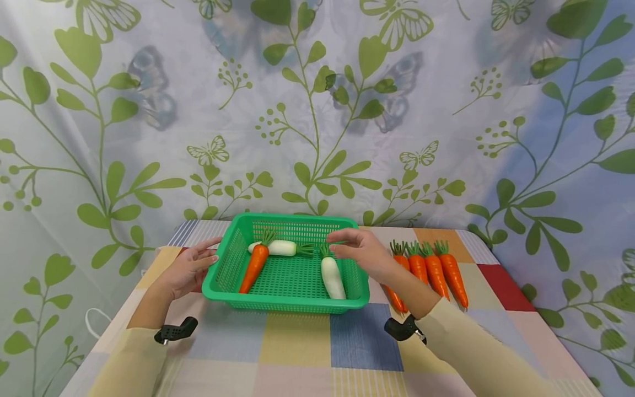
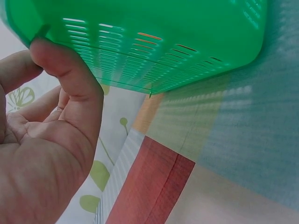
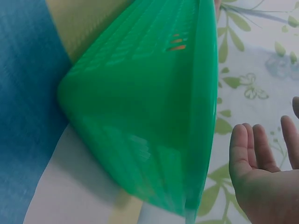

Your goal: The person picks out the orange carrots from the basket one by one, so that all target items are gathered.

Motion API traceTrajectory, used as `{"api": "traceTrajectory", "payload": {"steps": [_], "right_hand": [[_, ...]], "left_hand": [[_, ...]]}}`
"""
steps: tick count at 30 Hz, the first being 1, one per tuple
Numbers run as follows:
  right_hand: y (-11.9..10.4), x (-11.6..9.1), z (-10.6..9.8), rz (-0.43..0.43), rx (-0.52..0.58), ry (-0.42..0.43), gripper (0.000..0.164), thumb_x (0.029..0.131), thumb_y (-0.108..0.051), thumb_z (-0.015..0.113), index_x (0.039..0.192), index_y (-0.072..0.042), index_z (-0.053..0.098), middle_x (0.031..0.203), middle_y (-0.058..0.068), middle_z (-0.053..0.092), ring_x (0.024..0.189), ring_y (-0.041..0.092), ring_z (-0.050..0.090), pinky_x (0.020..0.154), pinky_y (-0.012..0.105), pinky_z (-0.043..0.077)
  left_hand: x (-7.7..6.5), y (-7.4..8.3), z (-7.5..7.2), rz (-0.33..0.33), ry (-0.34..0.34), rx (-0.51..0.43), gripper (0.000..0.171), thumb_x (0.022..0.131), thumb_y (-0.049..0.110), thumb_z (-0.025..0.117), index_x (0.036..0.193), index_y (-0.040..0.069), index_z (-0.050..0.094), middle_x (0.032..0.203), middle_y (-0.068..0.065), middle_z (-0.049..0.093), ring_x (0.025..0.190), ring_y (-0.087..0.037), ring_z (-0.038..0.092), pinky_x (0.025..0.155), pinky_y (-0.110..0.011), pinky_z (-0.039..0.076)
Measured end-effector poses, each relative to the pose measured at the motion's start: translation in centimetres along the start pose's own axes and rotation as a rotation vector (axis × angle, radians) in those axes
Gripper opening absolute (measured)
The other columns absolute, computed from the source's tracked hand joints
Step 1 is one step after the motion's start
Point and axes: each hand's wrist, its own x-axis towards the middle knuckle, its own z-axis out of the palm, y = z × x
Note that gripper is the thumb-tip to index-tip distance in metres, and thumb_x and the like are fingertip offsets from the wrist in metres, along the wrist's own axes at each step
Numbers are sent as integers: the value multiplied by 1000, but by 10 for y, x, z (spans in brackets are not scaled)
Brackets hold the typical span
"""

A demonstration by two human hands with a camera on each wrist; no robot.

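A green plastic basket (image 1: 288, 302) stands on the table. Inside it lie an orange carrot (image 1: 254, 268) on the left, a white radish (image 1: 283, 248) along the back and a second white radish (image 1: 333, 278) at the right. My left hand (image 1: 187, 270) is at the basket's left side, its thumb (image 2: 49, 53) right at the rim and the fingers loosely bent. Over the basket's right end hovers my right hand (image 1: 364, 252), fingers relaxed with nothing in them, above the second radish. In the right wrist view its fingers (image 3: 239, 147) show apart from the basket rim.
Several carrots (image 1: 453, 278) lie side by side to the right of the basket, partly hidden by my right forearm. A patchwork cloth (image 1: 297, 342) covers the table. Behind hangs a leaf-and-butterfly curtain (image 1: 317, 110). A white cable (image 1: 94, 322) loops at the left table edge.
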Motion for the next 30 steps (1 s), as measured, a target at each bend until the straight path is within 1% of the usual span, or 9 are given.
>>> {"api": "traceTrajectory", "payload": {"steps": [2, 5, 8, 12, 16, 20, 23, 28, 30], "right_hand": [[-2, 3, 5, 3, 18, -14, 42, 98, -21, 71, 135, -2, 63, 141, 16, 60, 117, 25, 67, 107, 52, 52], [-5, 8, 13, 11, 9, -26, 41, 97, -22, 71, 133, -5, 65, 141, 16, 61, 114, 19, 68, 107, 51, 53], [-8, 13, 19, 15, -3, -26, 38, 97, -23, 72, 131, -9, 67, 139, 15, 63, 110, 18, 69, 104, 45, 56], [-10, 20, 26, 6, 0, -28, 37, 97, -20, 72, 131, -9, 67, 136, 12, 66, 107, 19, 70, 98, 37, 58], [-13, 26, 32, 8, -1, -36, 37, 97, -21, 72, 132, -11, 67, 136, 10, 66, 108, 20, 70, 97, 37, 58], [-14, 33, 38, 26, -27, -54, 36, 97, -23, 71, 132, -14, 68, 136, 8, 67, 109, 20, 70, 97, 38, 58], [-17, 37, 43, 29, -35, -68, 36, 97, -23, 71, 132, -15, 68, 136, 7, 67, 110, 20, 70, 97, 38, 58], [-22, 47, 52, 26, -46, -89, 34, 97, -24, 72, 130, -17, 69, 133, 3, 67, 107, 18, 70, 94, 38, 58], [-24, 52, 56, 27, -48, -110, 35, 96, -25, 73, 130, -17, 69, 134, 5, 67, 105, 18, 70, 92, 38, 59]], "left_hand": [[0, 0, 0, -2, 1, 3, 70, 108, 14, 52, 164, 4, 10, 123, 2, 65, 107, -11, 71, 90, -31, 62], [1, 0, 0, -6, 5, 5, 70, 108, 14, 52, 164, 4, 11, 123, 2, 65, 107, -11, 71, 89, -31, 62], [1, 0, 0, -2, 2, 2, 71, 108, 14, 52, 163, 3, 11, 122, 3, 65, 106, -11, 72, 89, -31, 62], [0, 0, 1, 5, -5, -12, 70, 107, 13, 52, 163, 2, 10, 121, 3, 66, 105, -11, 72, 89, -31, 62], [1, -1, 0, 9, -6, -19, 70, 107, 13, 53, 163, 2, 11, 120, 2, 66, 104, -11, 72, 89, -32, 62], [1, -1, -1, 9, -3, -19, 70, 107, 13, 53, 163, 3, 12, 120, 2, 66, 104, -11, 71, 89, -32, 62], [1, -1, -1, 5, -2, -17, 69, 107, 12, 53, 163, 4, 13, 120, 2, 66, 105, -11, 71, 89, -32, 62], [1, 0, -1, 2, 7, -9, 69, 107, 13, 53, 163, 4, 14, 119, 2, 66, 104, -11, 71, 89, -32, 62], [1, 1, 0, -3, 11, -6, 70, 107, 14, 54, 163, 4, 14, 119, 2, 66, 104, -11, 71, 89, -32, 62]]}}
